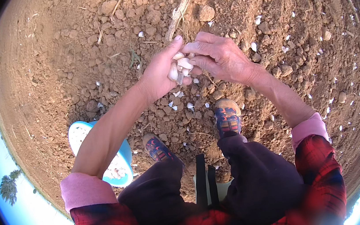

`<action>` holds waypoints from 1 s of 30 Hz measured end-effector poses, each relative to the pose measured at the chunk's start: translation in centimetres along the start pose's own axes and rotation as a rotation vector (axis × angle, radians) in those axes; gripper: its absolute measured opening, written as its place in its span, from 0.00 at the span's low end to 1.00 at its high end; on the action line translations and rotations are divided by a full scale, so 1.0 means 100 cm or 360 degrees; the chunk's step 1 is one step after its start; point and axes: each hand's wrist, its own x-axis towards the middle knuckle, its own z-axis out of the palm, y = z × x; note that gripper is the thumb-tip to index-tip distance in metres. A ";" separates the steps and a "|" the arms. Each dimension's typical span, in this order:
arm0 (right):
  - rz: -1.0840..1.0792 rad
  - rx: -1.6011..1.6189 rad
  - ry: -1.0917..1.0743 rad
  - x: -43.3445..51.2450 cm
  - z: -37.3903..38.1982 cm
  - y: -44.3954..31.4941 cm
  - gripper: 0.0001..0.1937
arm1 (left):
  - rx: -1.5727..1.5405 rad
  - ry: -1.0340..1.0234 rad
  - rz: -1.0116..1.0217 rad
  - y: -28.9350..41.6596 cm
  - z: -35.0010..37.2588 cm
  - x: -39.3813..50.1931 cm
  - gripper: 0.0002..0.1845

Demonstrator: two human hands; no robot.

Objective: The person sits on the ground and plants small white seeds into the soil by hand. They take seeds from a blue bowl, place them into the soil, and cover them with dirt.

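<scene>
My left hand (157, 76) is cupped, palm up, around a small heap of pale garlic cloves (184, 64). From the right, my right hand (225, 55) reaches over the heap, its thumb and forefinger closed about a clove (191, 55) at the edge of the pile. The fingers partly hide that clove. Below both hands, loose brown soil (164, 119) carries scattered cloves and white bits, among them a clove (190, 106) ahead of my feet.
Behind my left forearm stands a blue-rimmed basin (126, 162) with pale contents, partly covered by the arm. A dry stalk (181, 10) lies beyond my hands. My left shoe (157, 146) and right shoe (228, 117) rest on the cloddy ground, with black straps (201, 180) between my legs.
</scene>
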 end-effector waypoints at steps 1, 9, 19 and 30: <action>0.0000 -0.0186 -0.0182 0.004 0.007 -0.008 0.11 | -0.0142 -0.0036 -0.0035 -0.006 -0.007 -0.009 0.23; -0.0104 -0.0618 -0.0876 -0.019 0.054 -0.043 0.11 | -0.0169 0.0163 -0.0204 -0.093 -0.043 -0.047 0.20; 0.1308 -0.0347 -0.0571 0.029 0.024 0.049 0.04 | -0.0361 0.0156 -0.0012 -0.096 -0.076 -0.071 0.24; 0.1293 -0.0379 0.0200 0.030 0.014 0.163 0.06 | -0.0513 0.0309 0.0066 -0.098 -0.105 -0.092 0.22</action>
